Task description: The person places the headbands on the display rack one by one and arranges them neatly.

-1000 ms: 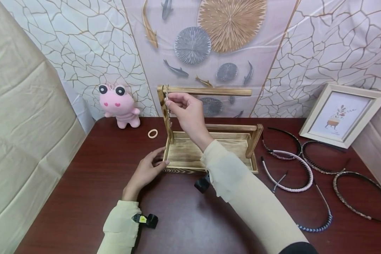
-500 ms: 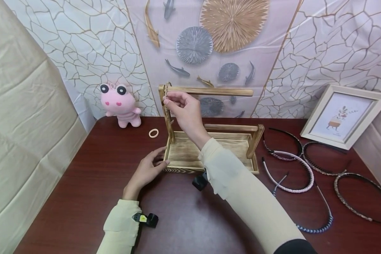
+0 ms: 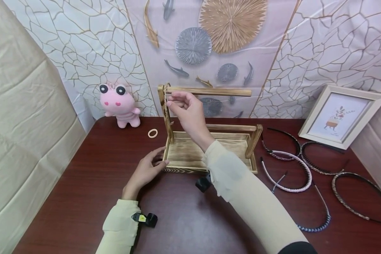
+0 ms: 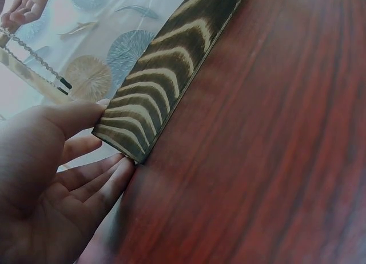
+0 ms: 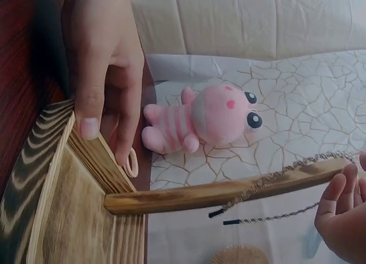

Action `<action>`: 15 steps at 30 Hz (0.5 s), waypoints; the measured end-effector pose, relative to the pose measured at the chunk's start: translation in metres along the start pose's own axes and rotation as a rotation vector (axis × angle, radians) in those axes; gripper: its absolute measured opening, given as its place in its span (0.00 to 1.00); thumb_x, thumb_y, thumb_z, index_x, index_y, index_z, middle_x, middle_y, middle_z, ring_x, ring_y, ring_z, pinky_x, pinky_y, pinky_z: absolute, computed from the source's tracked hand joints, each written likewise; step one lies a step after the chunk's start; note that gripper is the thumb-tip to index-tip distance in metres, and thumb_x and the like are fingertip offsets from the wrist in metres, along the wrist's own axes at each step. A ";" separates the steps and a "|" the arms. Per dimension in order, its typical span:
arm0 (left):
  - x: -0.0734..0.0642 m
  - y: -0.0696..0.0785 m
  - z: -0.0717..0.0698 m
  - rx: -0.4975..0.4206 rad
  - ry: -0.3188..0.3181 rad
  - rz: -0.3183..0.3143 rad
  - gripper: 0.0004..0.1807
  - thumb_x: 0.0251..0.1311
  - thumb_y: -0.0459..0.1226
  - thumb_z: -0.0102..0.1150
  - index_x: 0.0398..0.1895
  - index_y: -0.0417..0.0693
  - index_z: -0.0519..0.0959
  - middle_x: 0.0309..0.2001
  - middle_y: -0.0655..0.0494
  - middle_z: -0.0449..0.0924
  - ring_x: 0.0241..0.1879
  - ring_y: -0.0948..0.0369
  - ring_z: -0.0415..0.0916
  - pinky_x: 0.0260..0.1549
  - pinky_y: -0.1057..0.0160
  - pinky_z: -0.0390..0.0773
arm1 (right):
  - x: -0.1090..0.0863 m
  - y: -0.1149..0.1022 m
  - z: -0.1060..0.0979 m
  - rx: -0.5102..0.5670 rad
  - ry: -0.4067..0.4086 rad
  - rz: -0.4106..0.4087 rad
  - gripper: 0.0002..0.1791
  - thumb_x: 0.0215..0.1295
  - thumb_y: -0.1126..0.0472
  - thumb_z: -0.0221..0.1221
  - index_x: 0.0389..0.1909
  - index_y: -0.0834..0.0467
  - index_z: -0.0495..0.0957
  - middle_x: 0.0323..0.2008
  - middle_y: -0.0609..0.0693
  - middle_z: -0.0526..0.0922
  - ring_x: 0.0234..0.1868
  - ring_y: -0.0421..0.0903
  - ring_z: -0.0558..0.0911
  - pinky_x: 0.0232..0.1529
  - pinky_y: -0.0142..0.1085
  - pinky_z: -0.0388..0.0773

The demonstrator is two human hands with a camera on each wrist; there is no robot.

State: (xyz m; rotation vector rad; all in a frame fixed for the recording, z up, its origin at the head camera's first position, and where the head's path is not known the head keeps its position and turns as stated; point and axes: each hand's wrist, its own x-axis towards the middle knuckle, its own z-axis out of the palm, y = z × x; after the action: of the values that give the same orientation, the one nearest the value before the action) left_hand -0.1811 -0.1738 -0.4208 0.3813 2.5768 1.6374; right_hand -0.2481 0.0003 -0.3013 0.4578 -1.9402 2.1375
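Note:
In the head view a wooden rack [image 3: 184, 158] with a tray base and two horizontal bars stands mid-table. My left hand [image 3: 146, 171] grips the tray's left front corner, thumb on one side of the wall and fingers on the other. A thin beaded headband [image 3: 166, 106] hangs over the left end of the upper bar [image 3: 216, 92], close to the upright post. In the right wrist view its two black-tipped ends [image 5: 231, 222] dangle free. My right hand [image 3: 190, 113] is right beside the headband, its fingers loosely bent and the fingertips slightly off it.
Several headbands lie on the right of the table, among them a white one [image 3: 308, 173] and a blue one [image 3: 322, 228]. A picture frame [image 3: 309, 130] leans behind them. To the left are a pink plush toy [image 3: 119, 106] and a small beige ring [image 3: 152, 136].
The right hand held the headband at the bar's left end; now its fingertips have come off slightly to the right, and the headband hangs on the bar. The left hand stays put.

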 end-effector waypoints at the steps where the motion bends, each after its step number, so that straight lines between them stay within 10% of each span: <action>1: 0.000 0.000 0.000 0.000 -0.001 -0.002 0.30 0.66 0.30 0.61 0.70 0.33 0.66 0.57 0.31 0.76 0.58 0.42 0.75 0.58 0.47 0.78 | -0.001 -0.001 -0.003 -0.008 0.001 -0.008 0.16 0.64 0.68 0.64 0.52 0.67 0.78 0.48 0.60 0.84 0.40 0.40 0.82 0.45 0.33 0.83; 15: 0.006 -0.015 0.001 -0.007 0.018 0.028 0.29 0.64 0.29 0.61 0.68 0.32 0.67 0.56 0.30 0.76 0.58 0.40 0.75 0.58 0.46 0.78 | -0.051 -0.025 -0.081 -0.192 -0.029 -0.100 0.13 0.65 0.67 0.64 0.49 0.67 0.79 0.38 0.51 0.84 0.38 0.43 0.82 0.41 0.33 0.84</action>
State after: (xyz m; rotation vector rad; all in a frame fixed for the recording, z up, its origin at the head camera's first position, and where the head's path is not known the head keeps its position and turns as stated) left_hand -0.1891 -0.1776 -0.4348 0.4059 2.5894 1.6666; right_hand -0.1982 0.0856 -0.3037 0.5390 -2.0669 1.8720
